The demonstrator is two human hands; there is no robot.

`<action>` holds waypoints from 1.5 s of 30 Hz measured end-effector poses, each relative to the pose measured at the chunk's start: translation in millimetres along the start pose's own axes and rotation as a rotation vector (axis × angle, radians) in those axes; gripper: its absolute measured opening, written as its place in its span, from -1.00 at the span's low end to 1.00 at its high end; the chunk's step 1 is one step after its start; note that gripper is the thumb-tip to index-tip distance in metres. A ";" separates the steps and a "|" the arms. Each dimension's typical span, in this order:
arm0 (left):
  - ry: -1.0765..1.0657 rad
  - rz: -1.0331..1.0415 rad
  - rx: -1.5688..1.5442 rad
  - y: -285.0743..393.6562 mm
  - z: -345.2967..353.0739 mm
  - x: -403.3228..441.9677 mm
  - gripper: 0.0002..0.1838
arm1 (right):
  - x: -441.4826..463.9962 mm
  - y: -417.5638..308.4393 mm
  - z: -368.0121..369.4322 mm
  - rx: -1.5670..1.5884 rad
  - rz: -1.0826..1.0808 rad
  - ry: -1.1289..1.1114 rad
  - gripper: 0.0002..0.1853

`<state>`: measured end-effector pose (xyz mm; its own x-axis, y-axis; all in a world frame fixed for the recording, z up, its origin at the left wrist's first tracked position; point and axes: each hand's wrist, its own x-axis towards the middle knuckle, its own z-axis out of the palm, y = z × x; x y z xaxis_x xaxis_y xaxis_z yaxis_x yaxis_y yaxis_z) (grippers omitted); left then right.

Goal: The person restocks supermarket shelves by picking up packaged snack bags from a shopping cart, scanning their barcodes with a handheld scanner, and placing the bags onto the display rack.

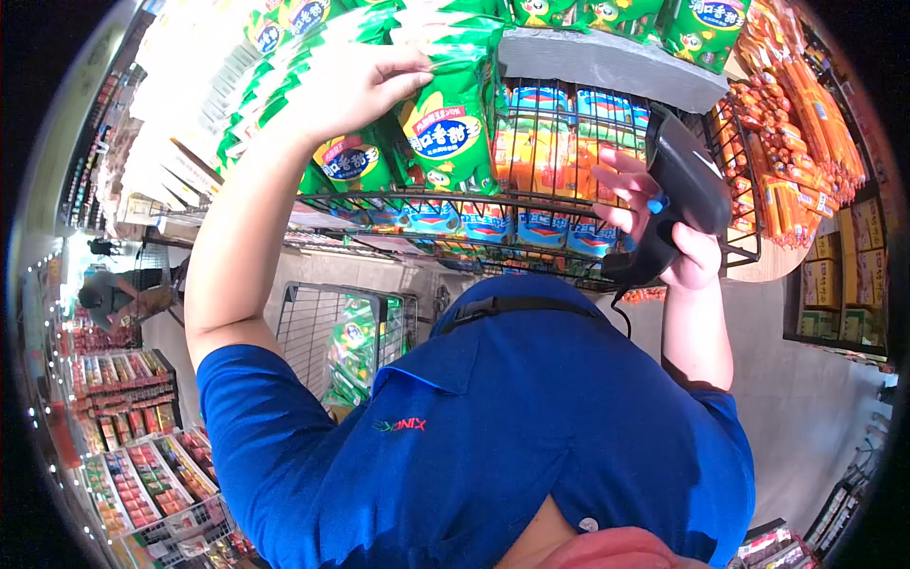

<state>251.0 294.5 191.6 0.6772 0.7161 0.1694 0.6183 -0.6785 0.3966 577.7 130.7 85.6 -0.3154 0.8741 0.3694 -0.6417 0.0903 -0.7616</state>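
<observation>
My left hand [365, 81] reaches into a row of green snack bags, its thumb and fingers closed at the top edge of the front green snack bag [445, 133]. That bag stands upright, with a blue and white label and a corn picture. Another green bag [349, 163] stands beside it, below my wrist. My right hand [697, 254] grips a black handheld scanner [687, 180] with a cord hanging from its handle. Several fingers show on the scanner's left side, near a small blue part. The scanner is in front of the wire rack.
Orange and blue packs [536, 156] fill the black wire rack [569, 201]. Orange-wrapped sticks [796, 142] are heaped at right. Behind my left arm stands a shopping cart [308, 294] holding green bags. A person [109, 299] is in the aisle at far left.
</observation>
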 end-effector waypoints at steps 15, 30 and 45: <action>0.001 0.117 0.146 1.6 -3.7 6.3 -0.78 | -1.0 -0.3 -1.0 -0.049 0.033 0.014 -0.30; -0.017 0.074 0.142 0.8 -0.9 10.5 -0.68 | 2.2 -2.0 4.0 -0.089 0.066 0.045 -0.25; 0.120 0.318 0.419 16.1 -34.3 10.6 -0.69 | 1.1 -4.0 8.1 -0.136 0.033 0.048 -0.19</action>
<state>254.4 296.8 230.7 0.8219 0.4613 0.3341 0.5126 -0.8548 -0.0807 574.3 127.5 93.4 -0.2991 0.8990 0.3199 -0.5299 0.1223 -0.8392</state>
